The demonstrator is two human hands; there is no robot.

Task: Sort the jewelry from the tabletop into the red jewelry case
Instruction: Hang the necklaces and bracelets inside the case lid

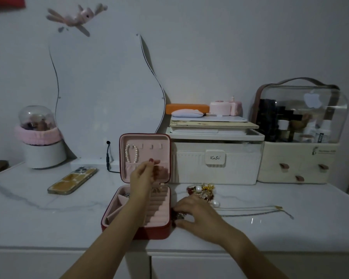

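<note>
We have the red jewelry case point(137, 231) standing open on the worktop point(48, 218), its lid upright and its pink-lined tray facing us. A pearl strand point(131, 153) already hangs from a hook inside the lid, dipping into the gathered pocket below it, and something small and metallic point(127, 195) lies in a back compartment of the tray, so we judge the sorting begun but far from finished.

Our left hand point(142, 178) is raised in front of the lid's pocket with its fingers point(154, 162) bent toward it; whether they pinch anything we cannot tell, since the light is dim and nothing clearly shows between them.

Our right hand point(197, 215) rests on the worktop just beside the case's right wall, and its curled fingers point(176, 210) close on a small dark piece of jewelry point(178, 216).

Most of the work is left. A tangled heap of jewelry point(201, 190) with pearls, gold and red bits sits behind the right hand, and two thin chains point(254, 211) lie stretched across the worktop to the right. The ring rolls point(159, 208) in the tray look mostly bare.

Off to the left lies a phone point(73, 180); a white organiser box point(216, 164) stands behind the heap
</note>
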